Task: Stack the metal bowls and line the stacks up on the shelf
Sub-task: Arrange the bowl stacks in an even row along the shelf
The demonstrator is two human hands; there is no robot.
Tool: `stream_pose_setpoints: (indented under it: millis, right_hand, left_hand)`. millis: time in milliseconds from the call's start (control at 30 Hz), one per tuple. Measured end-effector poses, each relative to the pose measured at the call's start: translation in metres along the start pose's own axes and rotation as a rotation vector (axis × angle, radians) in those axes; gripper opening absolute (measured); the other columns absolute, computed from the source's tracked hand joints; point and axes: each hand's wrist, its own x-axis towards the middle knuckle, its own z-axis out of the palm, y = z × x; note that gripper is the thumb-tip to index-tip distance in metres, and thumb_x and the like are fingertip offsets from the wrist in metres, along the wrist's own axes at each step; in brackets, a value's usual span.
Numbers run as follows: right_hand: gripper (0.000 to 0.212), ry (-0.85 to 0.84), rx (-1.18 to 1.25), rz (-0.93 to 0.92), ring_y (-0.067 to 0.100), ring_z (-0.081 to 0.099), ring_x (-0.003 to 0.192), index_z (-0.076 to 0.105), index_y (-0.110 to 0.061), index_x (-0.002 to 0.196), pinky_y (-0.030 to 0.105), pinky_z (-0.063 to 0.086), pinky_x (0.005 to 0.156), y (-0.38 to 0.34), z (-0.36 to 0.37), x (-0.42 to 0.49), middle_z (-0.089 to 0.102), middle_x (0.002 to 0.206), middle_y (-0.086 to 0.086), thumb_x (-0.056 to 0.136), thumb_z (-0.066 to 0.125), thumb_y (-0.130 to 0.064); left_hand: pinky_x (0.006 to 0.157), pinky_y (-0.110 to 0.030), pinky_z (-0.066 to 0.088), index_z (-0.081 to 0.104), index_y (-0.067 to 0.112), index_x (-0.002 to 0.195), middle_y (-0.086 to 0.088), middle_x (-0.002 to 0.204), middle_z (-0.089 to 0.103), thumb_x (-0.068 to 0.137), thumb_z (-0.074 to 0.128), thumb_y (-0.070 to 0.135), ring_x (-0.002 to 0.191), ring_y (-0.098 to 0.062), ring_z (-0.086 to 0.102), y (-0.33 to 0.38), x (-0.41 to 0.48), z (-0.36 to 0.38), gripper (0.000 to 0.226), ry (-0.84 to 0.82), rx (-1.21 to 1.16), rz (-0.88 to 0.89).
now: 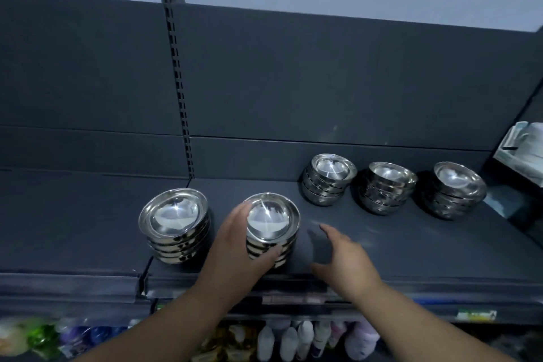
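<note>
Several stacks of shiny metal bowls stand on a dark grey shelf [382,244]. My left hand [238,244] grips the front middle stack [271,222] from its left side, thumb curled round the lower bowls. To its left stands another front stack [173,223]. My right hand [343,258] hovers just right of the gripped stack, fingers spread and holding nothing. Three more stacks line up further back: one [329,179], a second [388,186] and a third [455,189] at the right.
The shelf's dark back panel [323,82] rises behind the stacks, with a slotted upright [179,82] at the left. White packaged goods [526,147] sit at the far right. Bottles [305,338] and coloured packets [44,335] fill the shelf below the front edge.
</note>
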Motion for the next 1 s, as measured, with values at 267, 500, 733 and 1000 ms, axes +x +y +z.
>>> stream_pose_setpoints:
  millis: [267,500,733,1000]
  right_hand:
    - [0.086,-0.026,-0.144,0.097,0.022,0.041,0.135,0.031,-0.028,0.148,0.035,0.04,0.107,0.059,-0.05,0.006,0.036,0.151,0.0,0.076,0.073,-0.049]
    - [0.078,-0.04,-0.24,0.045,0.02,0.042,0.133,0.031,-0.032,0.147,0.033,0.043,0.104,0.136,-0.087,0.031,0.036,0.15,-0.005,0.08,0.067,-0.046]
    - [0.083,-0.22,-0.368,-0.234,0.027,0.034,0.138,0.023,-0.025,0.151,0.038,0.038,0.111,0.175,-0.097,0.084,0.025,0.155,0.004,0.082,0.069,-0.038]
    - [0.093,-0.371,-0.241,-0.429,0.026,0.028,0.143,0.008,-0.013,0.154,0.035,0.03,0.115,0.158,-0.076,0.131,0.016,0.159,0.008,0.084,0.067,-0.032]
  left_hand:
    - [0.115,-0.02,-0.002,0.014,0.022,0.153,0.005,0.16,0.014,0.091,0.052,0.049,0.148,-0.011,0.007,0.067,0.026,0.054,0.078,-0.241,0.344,0.297]
    - [0.118,-0.027,0.007,0.016,0.019,0.152,0.0,0.16,0.015,0.09,0.051,0.05,0.147,-0.016,0.013,0.081,0.057,0.138,0.078,-0.362,0.492,0.219]
    - [0.115,-0.029,0.022,0.034,0.016,0.145,-0.004,0.148,0.039,0.083,0.058,0.05,0.137,-0.022,0.034,0.079,0.098,0.185,0.075,-0.301,0.609,-0.063]
    - [0.117,-0.027,0.019,0.022,0.012,0.15,-0.008,0.154,0.03,0.085,0.057,0.055,0.142,-0.022,0.028,0.062,0.11,0.189,0.085,-0.186,0.594,-0.366]
